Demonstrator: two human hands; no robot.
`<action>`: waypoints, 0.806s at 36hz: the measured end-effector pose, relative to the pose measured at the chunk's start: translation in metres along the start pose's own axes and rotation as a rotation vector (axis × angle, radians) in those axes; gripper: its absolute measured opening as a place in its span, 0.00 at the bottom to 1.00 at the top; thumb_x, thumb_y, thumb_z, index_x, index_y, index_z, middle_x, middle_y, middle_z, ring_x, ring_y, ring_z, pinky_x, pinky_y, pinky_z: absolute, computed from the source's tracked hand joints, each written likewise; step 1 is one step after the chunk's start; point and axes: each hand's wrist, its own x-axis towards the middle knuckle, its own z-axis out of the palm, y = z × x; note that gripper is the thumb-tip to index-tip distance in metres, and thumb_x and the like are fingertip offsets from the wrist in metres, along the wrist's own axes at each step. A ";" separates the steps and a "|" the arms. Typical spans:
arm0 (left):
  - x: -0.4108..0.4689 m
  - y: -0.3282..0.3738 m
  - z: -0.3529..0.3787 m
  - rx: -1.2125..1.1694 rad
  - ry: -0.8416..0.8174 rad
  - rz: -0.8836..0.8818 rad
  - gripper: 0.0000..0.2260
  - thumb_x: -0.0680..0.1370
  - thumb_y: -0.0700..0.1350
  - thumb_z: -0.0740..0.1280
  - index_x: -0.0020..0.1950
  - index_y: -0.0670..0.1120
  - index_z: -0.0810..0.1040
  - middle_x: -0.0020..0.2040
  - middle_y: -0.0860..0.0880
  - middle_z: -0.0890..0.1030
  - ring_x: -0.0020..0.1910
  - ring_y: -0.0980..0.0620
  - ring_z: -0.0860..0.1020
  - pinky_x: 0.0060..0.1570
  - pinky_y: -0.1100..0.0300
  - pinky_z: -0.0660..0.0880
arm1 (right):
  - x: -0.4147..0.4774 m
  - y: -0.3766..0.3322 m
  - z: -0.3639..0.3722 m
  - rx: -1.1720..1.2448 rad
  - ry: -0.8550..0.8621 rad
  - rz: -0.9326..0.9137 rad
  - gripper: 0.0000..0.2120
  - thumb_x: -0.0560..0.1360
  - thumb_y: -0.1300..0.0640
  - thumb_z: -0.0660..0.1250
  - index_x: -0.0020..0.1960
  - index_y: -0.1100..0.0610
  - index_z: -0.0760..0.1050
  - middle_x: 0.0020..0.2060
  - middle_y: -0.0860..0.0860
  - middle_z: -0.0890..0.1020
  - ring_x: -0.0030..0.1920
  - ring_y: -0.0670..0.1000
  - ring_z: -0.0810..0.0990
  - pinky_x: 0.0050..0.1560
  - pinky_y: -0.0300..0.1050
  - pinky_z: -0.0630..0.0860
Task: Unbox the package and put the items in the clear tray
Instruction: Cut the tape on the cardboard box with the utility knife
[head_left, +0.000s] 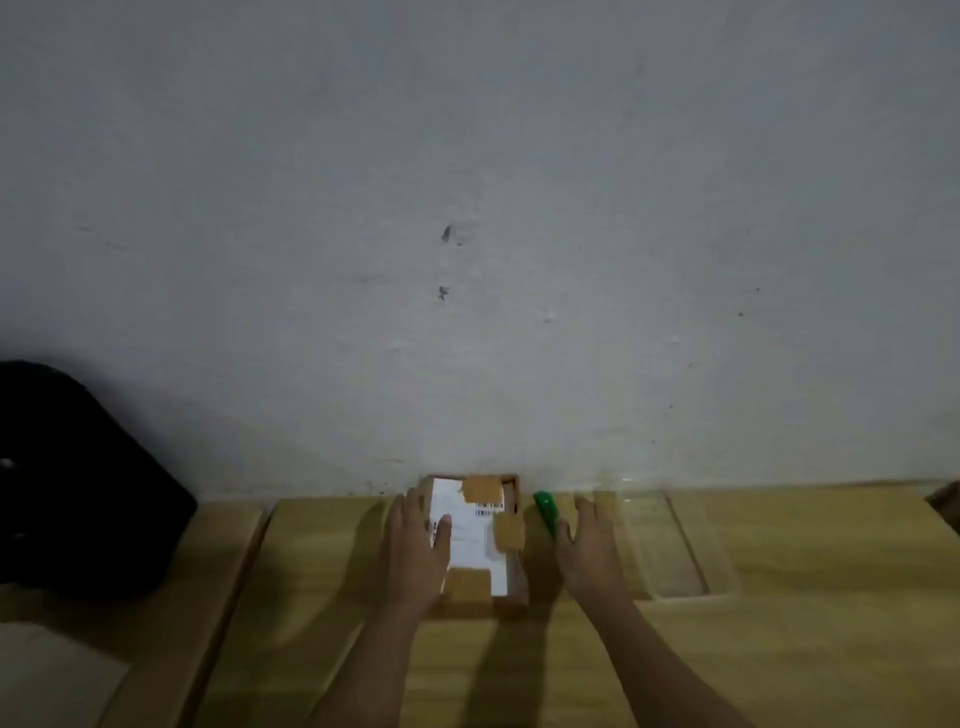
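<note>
Partly hidden, green tool (546, 512) under open right hand (589, 545); left hand (418, 551) flat on package (480, 540); clear tray (670, 540) faint.

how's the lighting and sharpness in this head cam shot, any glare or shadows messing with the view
Head view: dim and soft overall. The white label on the box is blown out, its print barely legible. Both arms throw long shadows toward the camera across the table. The clear tray is hard to make out, and the black object at left is lost in darkness.

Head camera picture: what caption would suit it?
Left hand rests on taped cardboard package; right hand beside green tool, clear plastic tray.
</note>
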 end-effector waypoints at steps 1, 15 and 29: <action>0.002 -0.009 0.004 -0.031 0.000 -0.024 0.27 0.79 0.52 0.59 0.75 0.44 0.56 0.75 0.42 0.60 0.73 0.43 0.61 0.69 0.46 0.65 | 0.002 0.005 0.007 -0.028 -0.012 0.021 0.20 0.79 0.58 0.57 0.69 0.61 0.62 0.65 0.59 0.69 0.65 0.58 0.68 0.62 0.47 0.67; -0.002 -0.034 0.026 -0.432 -0.210 0.003 0.28 0.80 0.46 0.59 0.76 0.54 0.48 0.72 0.52 0.64 0.63 0.59 0.66 0.45 0.72 0.75 | 0.030 0.044 0.053 -0.182 0.098 0.138 0.14 0.76 0.59 0.63 0.60 0.60 0.73 0.52 0.59 0.72 0.51 0.60 0.74 0.53 0.56 0.76; 0.000 -0.031 0.022 -0.434 -0.263 -0.040 0.31 0.80 0.47 0.59 0.75 0.57 0.44 0.74 0.48 0.63 0.66 0.49 0.70 0.58 0.45 0.76 | -0.001 -0.006 0.046 0.117 0.219 -0.004 0.17 0.77 0.56 0.62 0.63 0.61 0.72 0.46 0.54 0.70 0.45 0.51 0.70 0.45 0.40 0.66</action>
